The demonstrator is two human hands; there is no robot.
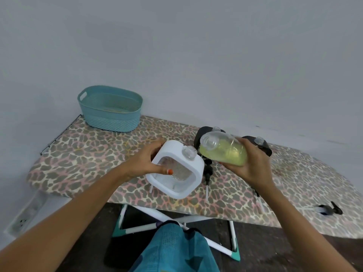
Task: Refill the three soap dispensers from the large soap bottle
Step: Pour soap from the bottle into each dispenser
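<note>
My left hand (147, 161) grips a white square soap dispenser (193, 179), tilted above the leopard-print ironing board (82, 154), its clear threaded neck (189, 152) uncapped. My right hand (252, 163) holds the large clear soap bottle (224, 152) on its side, yellow-green soap inside, its open mouth (209, 141) close to the white dispenser's neck. Behind it stand two black dispensers (202, 134) (265, 147), each with an open clear neck. A black pump head (208, 170) with its tube lies on the board between my hands.
A teal plastic basket (110, 108) sits at the board's far left end. Another black pump (332, 209) lies at the right near the front edge. A grey wall stands right behind the board. Its folding legs (176, 218) and my knee show below.
</note>
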